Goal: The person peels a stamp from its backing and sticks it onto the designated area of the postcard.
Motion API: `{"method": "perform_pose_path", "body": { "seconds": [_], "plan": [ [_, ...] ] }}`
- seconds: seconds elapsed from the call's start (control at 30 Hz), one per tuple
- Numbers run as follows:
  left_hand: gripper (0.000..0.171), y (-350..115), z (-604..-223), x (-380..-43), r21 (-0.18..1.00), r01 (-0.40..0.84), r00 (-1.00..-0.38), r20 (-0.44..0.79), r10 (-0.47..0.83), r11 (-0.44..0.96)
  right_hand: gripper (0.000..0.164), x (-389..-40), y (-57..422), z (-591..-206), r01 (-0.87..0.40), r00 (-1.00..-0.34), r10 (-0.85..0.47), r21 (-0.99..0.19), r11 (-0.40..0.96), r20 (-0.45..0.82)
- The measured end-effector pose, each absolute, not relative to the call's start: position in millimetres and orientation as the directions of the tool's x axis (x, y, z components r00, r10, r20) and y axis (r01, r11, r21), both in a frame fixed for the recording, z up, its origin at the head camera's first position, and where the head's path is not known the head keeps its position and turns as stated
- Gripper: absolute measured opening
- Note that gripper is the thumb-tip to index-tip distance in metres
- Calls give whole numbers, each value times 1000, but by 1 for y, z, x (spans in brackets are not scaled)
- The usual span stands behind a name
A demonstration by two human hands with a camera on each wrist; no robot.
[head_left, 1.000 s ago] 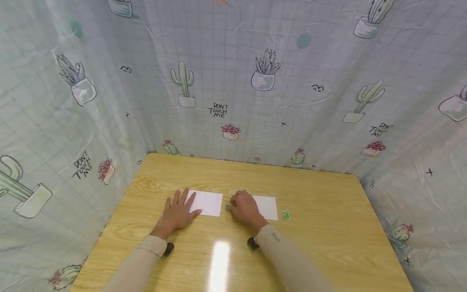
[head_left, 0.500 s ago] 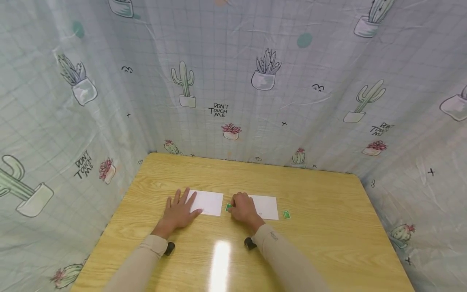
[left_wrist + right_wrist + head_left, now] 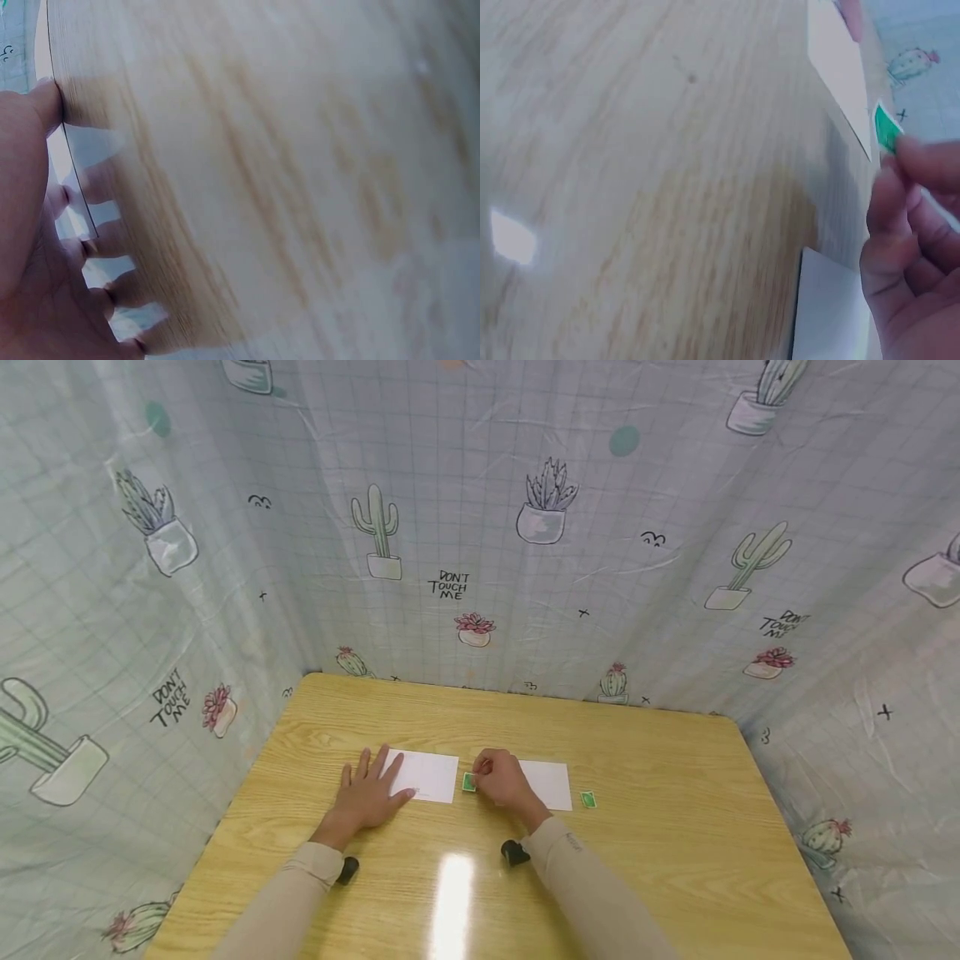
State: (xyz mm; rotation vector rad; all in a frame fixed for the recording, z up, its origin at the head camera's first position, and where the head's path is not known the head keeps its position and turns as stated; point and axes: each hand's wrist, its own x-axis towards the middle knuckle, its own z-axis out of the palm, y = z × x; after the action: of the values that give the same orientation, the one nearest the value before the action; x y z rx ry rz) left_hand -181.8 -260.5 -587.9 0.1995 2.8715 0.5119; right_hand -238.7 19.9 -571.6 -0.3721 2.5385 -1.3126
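My left hand (image 3: 367, 797) lies with spread, straight fingers over the left end of a white paper rectangle (image 3: 431, 775), perhaps a card or envelope; the left wrist view has the thumb and fingertips at its edge. Between thumb and finger my right hand (image 3: 504, 781) pinches a small green stamp (image 3: 886, 129) with a white border, held by its edge just right of that left paper. A second white paper rectangle (image 3: 551, 785) is partly hidden behind the right hand. To its right, another green stamp (image 3: 588, 799) with a white border lies on the table.
Under everything is a wood-grain table (image 3: 660, 860) with a bright light reflection near its front. A cactus-print curtain (image 3: 495, 568) surrounds its back and sides. Black wrist devices (image 3: 514, 852) sit below both hands.
My right hand has lifted slightly and turned, so more of the pinched green stamp shows. The left hand and both white papers have stayed in place.
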Motion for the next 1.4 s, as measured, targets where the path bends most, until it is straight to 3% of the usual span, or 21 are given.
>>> {"method": "perform_pose_path", "body": {
  "seconds": [0.17, 0.33, 0.7, 0.9, 1.23, 1.4],
  "plan": [
    [77, -260, -588, -182, 358, 98, -965, -193, 176, 928, 2, -239, 26, -570, -24, -918, -367, -906, 422, -146],
    [78, -261, -588, -182, 356, 97, -966, -191, 174, 930, 8, -238, 29, -570, 31, -907, -389, -948, 318, -160],
    [78, -260, -584, -181, 349, 94, -966, -193, 170, 932, 9, -238, 35, -563, 130, -887, -403, -959, 253, -227],
    [78, -260, -584, -181, 353, 94, -966, -195, 171, 931, 14, -238, 37, -560, 123, -894, -393, -962, 244, -214],
    [77, -259, -582, -179, 354, 99, -967, -188, 174, 930, 16, -238, 39, -566, 201, -885, -402, -971, 130, -237],
    [76, -258, -581, -178, 355, 95, -967, -189, 171, 930, 16, -236, 40, -572, 176, -891, -390, -969, 172, -231]
  ]
}}
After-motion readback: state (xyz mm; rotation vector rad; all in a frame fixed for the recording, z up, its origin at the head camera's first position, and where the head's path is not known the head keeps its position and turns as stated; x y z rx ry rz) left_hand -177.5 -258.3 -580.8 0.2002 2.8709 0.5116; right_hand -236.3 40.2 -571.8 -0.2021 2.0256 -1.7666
